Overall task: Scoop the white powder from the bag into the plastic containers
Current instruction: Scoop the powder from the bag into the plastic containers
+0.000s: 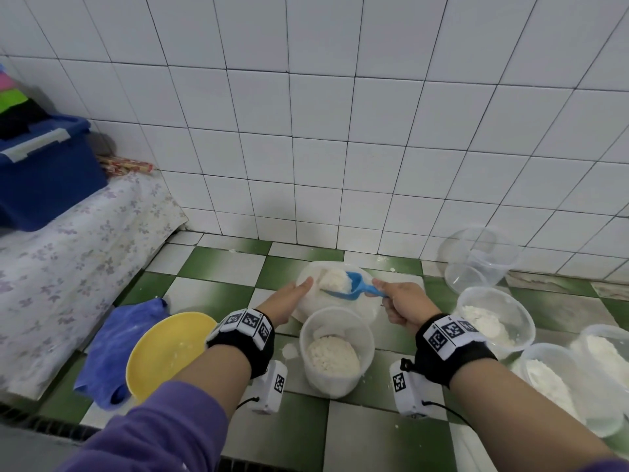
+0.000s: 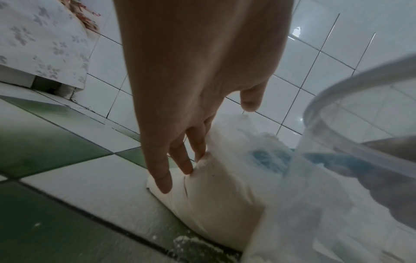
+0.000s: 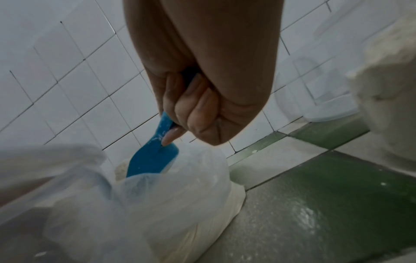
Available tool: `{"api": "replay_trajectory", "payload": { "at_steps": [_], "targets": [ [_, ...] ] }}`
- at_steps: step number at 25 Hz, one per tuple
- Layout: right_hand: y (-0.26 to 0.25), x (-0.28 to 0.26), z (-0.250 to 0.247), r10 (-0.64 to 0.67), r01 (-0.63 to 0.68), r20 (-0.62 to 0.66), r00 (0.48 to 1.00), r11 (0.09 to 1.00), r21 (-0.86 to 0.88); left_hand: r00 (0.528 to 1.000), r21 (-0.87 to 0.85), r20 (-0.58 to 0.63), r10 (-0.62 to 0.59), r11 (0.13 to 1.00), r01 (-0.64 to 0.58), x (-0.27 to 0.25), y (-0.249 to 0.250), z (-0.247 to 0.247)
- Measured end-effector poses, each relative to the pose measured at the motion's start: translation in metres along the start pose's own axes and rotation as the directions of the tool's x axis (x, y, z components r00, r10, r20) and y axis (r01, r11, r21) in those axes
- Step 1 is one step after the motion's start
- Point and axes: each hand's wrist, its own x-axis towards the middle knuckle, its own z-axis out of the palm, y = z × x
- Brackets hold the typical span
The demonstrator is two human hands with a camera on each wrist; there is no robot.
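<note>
The right hand grips a blue plastic scoop, heaped with white powder, above the translucent plastic bag on the checkered floor. The left hand, fingers straight, seemingly steadies the bag beside a round clear plastic container.

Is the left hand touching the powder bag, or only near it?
Touching. The left wrist view shows the left hand with straight fingertips pressed against the bag side.

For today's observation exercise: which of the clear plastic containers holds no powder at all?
The tipped container against the wall, far right, is empty. The others, including the tub nearest the hands, hold powder.
</note>
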Motion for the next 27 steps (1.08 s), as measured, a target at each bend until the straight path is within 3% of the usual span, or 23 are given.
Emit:
{"api": "replay_trajectory", "payload": {
  "at_steps": [8, 16, 19, 22, 24, 27],
  "targets": [
    [-0.01, -0.034, -0.013, -0.065, 0.066, -0.015, 0.998, 0.997, 0.037, 0.998, -0.029, -0.009, 0.066, 0.997, -0.066, -0.026, -0.013, 0.004],
    [-0.014, -0.07, -0.027, -0.071, 0.063, 0.124, 0.99, 0.996, 0.07, 0.999, -0.05, 0.027, 0.034, 0.998, -0.033, -0.034, -0.031, 0.006],
    [-0.011, -0.081, -0.032, -0.035, 0.032, 0.18, 0.983, 0.999, 0.016, 0.999, -0.052, 0.04, 0.016, 0.999, -0.014, -0.04, -0.03, 0.009],
    [-0.009, -0.088, -0.03, -0.061, 0.095, 0.211, 0.976, 0.983, -0.158, 1.0, -0.079, 0.031, -0.003, 0.997, 0.005, -0.046, -0.03, 0.013],
    [-0.01, -0.09, -0.024, -0.145, 0.209, 0.192, 0.971, 0.903, -0.375, 1.0, -0.113, 0.028, -0.012, 0.993, 0.015, -0.048, -0.03, 0.016],
    [-0.011, -0.092, -0.012, -0.323, 0.415, 0.265, 0.909, 0.621, -0.665, 0.999, -0.156, 0.03, -0.017, 0.988, 0.022, -0.049, -0.034, 0.016]
  ]
}}
